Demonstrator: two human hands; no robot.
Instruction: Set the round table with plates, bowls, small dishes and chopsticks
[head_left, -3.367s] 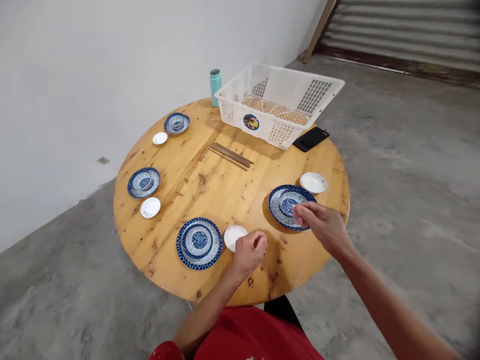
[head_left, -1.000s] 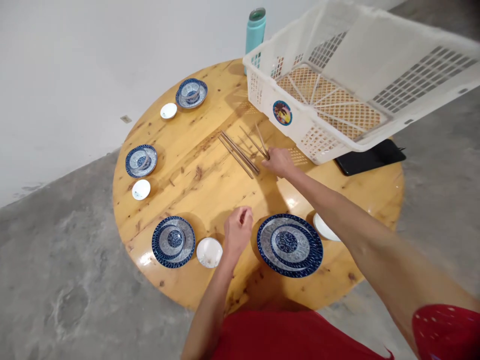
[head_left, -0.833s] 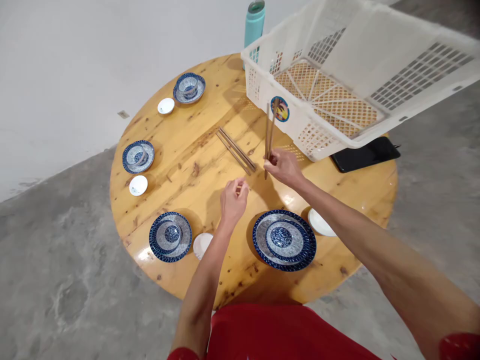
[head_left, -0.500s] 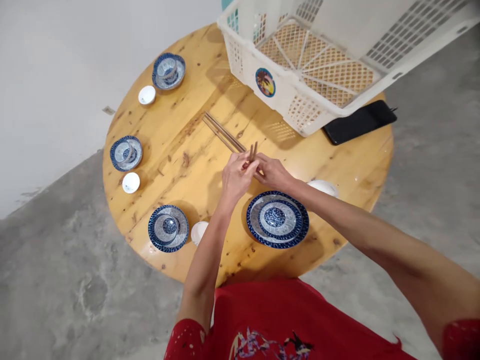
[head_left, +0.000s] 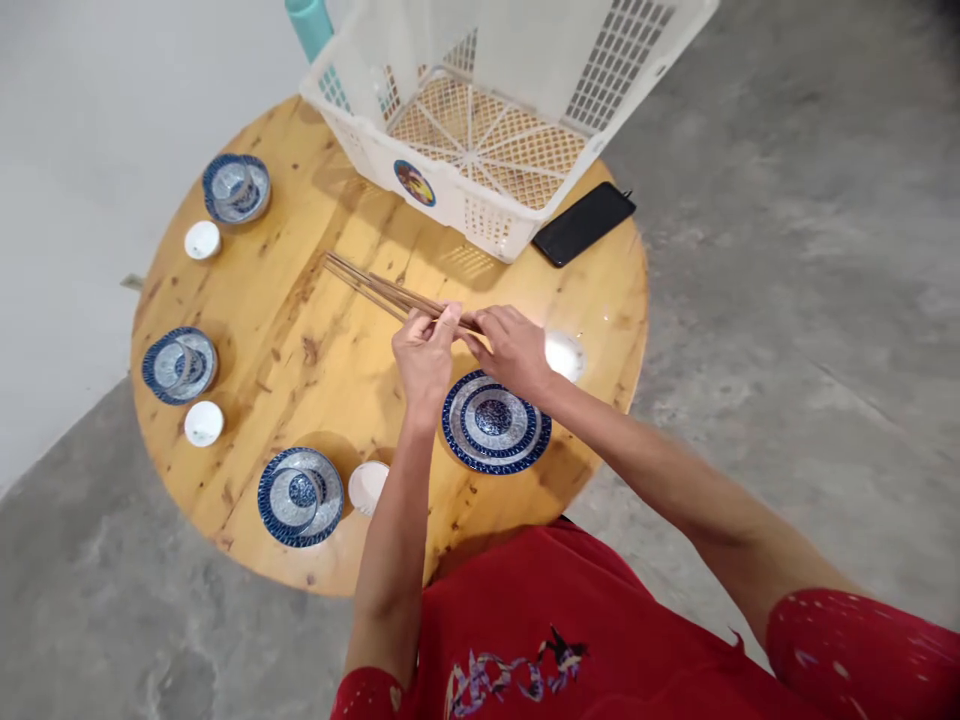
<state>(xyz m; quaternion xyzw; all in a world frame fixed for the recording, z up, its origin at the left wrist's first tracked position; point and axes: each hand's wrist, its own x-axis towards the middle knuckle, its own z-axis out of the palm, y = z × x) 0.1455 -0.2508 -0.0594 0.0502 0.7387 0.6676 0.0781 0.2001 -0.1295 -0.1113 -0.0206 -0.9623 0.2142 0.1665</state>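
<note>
My left hand (head_left: 426, 358) and my right hand (head_left: 514, 348) are close together over the middle of the table. Both are closed on a thin pair of brown chopsticks (head_left: 409, 296), the left thumb and fingers pinching them and the right fingers at their near end. More chopsticks (head_left: 349, 273) extend up and left beneath, seemingly lying on the table; I cannot tell how many. Just below my hands is a blue-and-white plate (head_left: 454, 440) with a smaller patterned dish (head_left: 493, 418) on it. A white bowl (head_left: 564, 356) is partly behind my right wrist.
A white plastic basket (head_left: 450, 222) stands at the back of the round wooden table (head_left: 262, 400), a black phone (head_left: 585, 222) beside it. Along the left are patterned plates (head_left: 268, 505) bearing clear-looking bowls, with white cups (head_left: 204, 424) and another white bowl (head_left: 367, 487). A turquoise cylinder (head_left: 309, 25) is behind the basket.
My view has shifted right, so the table sits further left. The held chopsticks, whose ends pointed up before, now slant toward the upper left over the others.
</note>
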